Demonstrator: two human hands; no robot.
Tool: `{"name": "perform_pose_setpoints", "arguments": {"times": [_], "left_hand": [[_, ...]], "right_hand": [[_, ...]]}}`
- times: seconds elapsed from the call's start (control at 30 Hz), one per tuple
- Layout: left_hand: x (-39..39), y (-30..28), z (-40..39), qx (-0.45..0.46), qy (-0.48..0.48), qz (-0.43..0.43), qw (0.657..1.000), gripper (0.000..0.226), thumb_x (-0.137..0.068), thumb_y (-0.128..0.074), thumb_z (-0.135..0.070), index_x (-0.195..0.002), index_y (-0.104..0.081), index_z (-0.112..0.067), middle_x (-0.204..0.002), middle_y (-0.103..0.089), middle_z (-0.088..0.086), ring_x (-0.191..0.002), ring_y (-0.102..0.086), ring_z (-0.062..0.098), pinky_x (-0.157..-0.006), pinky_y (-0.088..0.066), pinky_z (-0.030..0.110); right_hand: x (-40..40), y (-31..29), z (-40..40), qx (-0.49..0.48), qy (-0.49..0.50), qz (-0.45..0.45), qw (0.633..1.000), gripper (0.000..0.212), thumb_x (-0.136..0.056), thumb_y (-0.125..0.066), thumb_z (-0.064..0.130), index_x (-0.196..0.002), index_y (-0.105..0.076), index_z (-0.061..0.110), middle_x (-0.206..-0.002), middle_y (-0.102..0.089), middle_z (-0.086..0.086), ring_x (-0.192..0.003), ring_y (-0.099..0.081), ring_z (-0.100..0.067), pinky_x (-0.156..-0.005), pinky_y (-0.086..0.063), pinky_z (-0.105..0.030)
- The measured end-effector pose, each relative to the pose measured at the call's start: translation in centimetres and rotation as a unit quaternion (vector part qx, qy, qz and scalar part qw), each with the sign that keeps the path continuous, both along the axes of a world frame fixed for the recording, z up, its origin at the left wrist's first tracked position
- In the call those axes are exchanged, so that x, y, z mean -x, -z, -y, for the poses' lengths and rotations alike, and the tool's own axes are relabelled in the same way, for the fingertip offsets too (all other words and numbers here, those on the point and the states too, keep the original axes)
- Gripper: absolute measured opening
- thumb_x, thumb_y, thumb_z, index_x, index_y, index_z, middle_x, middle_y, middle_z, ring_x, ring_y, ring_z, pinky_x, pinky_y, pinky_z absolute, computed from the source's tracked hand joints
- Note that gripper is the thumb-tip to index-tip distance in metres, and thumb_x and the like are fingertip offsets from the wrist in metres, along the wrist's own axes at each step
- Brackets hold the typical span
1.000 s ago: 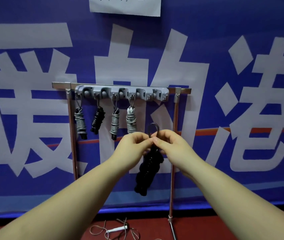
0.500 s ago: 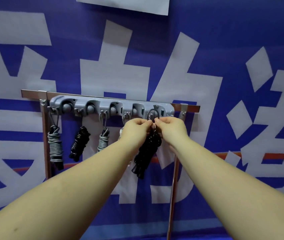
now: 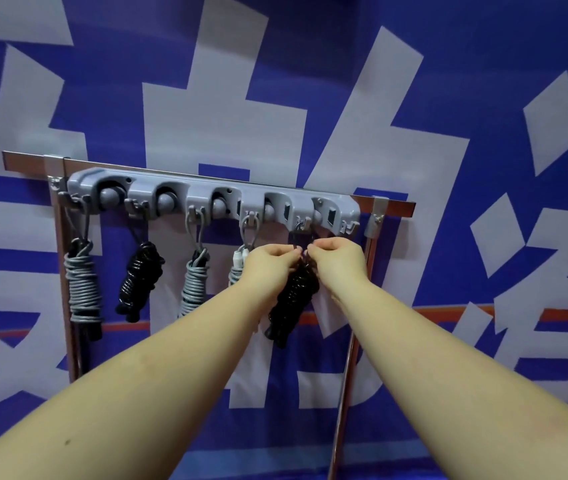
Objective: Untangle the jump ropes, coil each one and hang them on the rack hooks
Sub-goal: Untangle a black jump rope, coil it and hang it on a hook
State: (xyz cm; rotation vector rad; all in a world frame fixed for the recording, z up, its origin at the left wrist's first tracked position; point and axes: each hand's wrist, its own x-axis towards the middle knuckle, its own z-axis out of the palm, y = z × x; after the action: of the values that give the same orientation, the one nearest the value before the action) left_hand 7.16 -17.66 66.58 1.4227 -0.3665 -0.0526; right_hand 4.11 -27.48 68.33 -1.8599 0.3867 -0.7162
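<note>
Left hand (image 3: 268, 263) and right hand (image 3: 339, 258) both pinch the black coiled rope (image 3: 294, 299) at its top loop — light, floppy, so hold there.

**Large white characters on the blue banner, none readable whole**

The only writing in view stands on the blue banner (image 3: 483, 81) behind the rack. It carries very large white characters, apparently Chinese, cut off by the frame edges and partly covered by the rack and arms. The middle one looks like 的 (image 3: 275, 140), though its lower part is hidden. The characters at left and right cannot be made out. No labels, brands or numbers are legible elsewhere.
</note>
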Motion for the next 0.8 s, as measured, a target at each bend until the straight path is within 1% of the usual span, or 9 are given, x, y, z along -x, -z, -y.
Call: {"name": "perform_pose_setpoints", "arguments": {"times": [0.07,0.13,0.2,0.3,0.37,0.43,0.5,0.67,0.8], "left_hand": [[0.7,0.0,-0.6,-0.034,0.0,0.029,0.999,0.018,-0.09,-0.058,-0.004,-0.107,-0.064,-0.006,-0.097,-0.066,0.005,-0.078,-0.058,0.009,-0.057,-0.044,0.006],[1.7,-0.1,-1.5,-0.07,-0.022,0.074,0.995,0.032,-0.089,-0.059,-0.005,-0.121,-0.059,-0.009,-0.108,-0.06,-0.001,-0.096,-0.056,0.007,-0.068,-0.043,0.005],[3.1,0.2,-2.9,-0.102,-0.028,0.106,0.989,0.032,-0.089,-0.059,-0.007,-0.121,-0.059,-0.011,-0.11,-0.061,-0.001,-0.104,-0.056,0.009,-0.081,-0.042,0.013],[5.6,3.1,-5.8,-0.156,-0.027,0.114,0.981,0.021,-0.089,-0.061,-0.01,-0.109,-0.062,-0.016,-0.104,-0.065,-0.001,-0.099,-0.061,0.011,-0.081,-0.045,0.017],[7.5,6.8,-7.8,-0.189,-0.032,0.088,0.978,0.02,-0.089,-0.061,-0.012,-0.109,-0.063,-0.014,-0.102,-0.064,-0.002,-0.093,-0.06,0.008,-0.073,-0.044,0.008],[9.4,11.4,-9.9,-0.21,-0.04,0.04,0.976,0.023,-0.09,-0.061,-0.01,-0.113,-0.062,-0.009,-0.104,-0.064,0.002,-0.087,-0.057,0.008,-0.067,-0.043,0.007],[11.6,16.4,-12.3,-0.234,-0.05,-0.011,0.971,0.024,-0.09,-0.059,-0.006,-0.114,-0.062,-0.008,-0.107,-0.064,0.004,-0.085,-0.055,0.01,-0.07,-0.042,0.013],[17.4,26.8,-18.1,-0.254,-0.068,-0.129,0.956,0.025,-0.089,-0.057,-0.001,-0.114,-0.061,-0.004,-0.106,-0.063,0.005,-0.09,-0.056,0.01,-0.072,-0.039,0.008],[19.5,32.0,-20.0,-0.242,-0.066,-0.201,0.947,0.019,-0.09,-0.056,-0.001,-0.105,-0.062,-0.011,-0.095,-0.061,-0.001,-0.08,-0.056,0.005,-0.062,-0.04,-0.001]], "right_hand": [[1.2,0.1,-0.1,0.085,0.016,-0.011,0.996,0.016,-0.086,-0.063,0.024,-0.101,-0.061,0.022,-0.107,-0.061,0.003,-0.093,-0.057,-0.014,-0.085,-0.047,-0.03],[2.7,0.1,-0.7,0.156,0.028,0.011,0.987,0.027,-0.086,-0.062,0.026,-0.112,-0.058,0.022,-0.113,-0.052,0.003,-0.098,-0.052,-0.013,-0.085,-0.04,-0.026],[4.3,0.7,-2.0,0.185,0.009,0.025,0.982,0.024,-0.086,-0.062,0.026,-0.11,-0.058,0.022,-0.114,-0.052,0.003,-0.101,-0.052,-0.013,-0.085,-0.04,-0.025],[6.7,3.6,-4.6,0.164,-0.065,-0.007,0.984,0.01,-0.086,-0.062,0.025,-0.096,-0.059,0.024,-0.104,-0.059,0.005,-0.091,-0.056,-0.012,-0.08,-0.045,-0.027],[8.3,7.2,-6.3,0.14,-0.109,-0.049,0.983,0.004,-0.086,-0.062,0.024,-0.089,-0.059,0.023,-0.09,-0.061,0.008,-0.084,-0.056,-0.01,-0.074,-0.044,-0.025],[9.9,12.0,-7.7,0.125,-0.137,-0.097,0.978,0.003,-0.085,-0.062,0.021,-0.084,-0.06,0.022,-0.081,-0.06,0.01,-0.079,-0.056,-0.009,-0.07,-0.041,-0.023],[11.7,17.4,-9.3,0.107,-0.163,-0.144,0.97,0.005,-0.084,-0.063,0.018,-0.081,-0.061,0.021,-0.079,-0.062,0.007,-0.078,-0.056,-0.011,-0.071,-0.041,-0.023],[16.5,29.0,-13.3,0.043,-0.221,-0.247,0.943,0.013,-0.083,-0.064,0.013,-0.073,-0.058,0.019,-0.068,-0.059,0.006,-0.067,-0.056,-0.012,-0.068,-0.044,-0.023],[18.4,35.0,-14.4,-0.021,-0.216,-0.303,0.928,0.02,-0.084,-0.064,0.014,-0.07,-0.057,0.025,-0.069,-0.06,0.005,-0.068,-0.06,-0.019,-0.065,-0.048,-0.026]]}}
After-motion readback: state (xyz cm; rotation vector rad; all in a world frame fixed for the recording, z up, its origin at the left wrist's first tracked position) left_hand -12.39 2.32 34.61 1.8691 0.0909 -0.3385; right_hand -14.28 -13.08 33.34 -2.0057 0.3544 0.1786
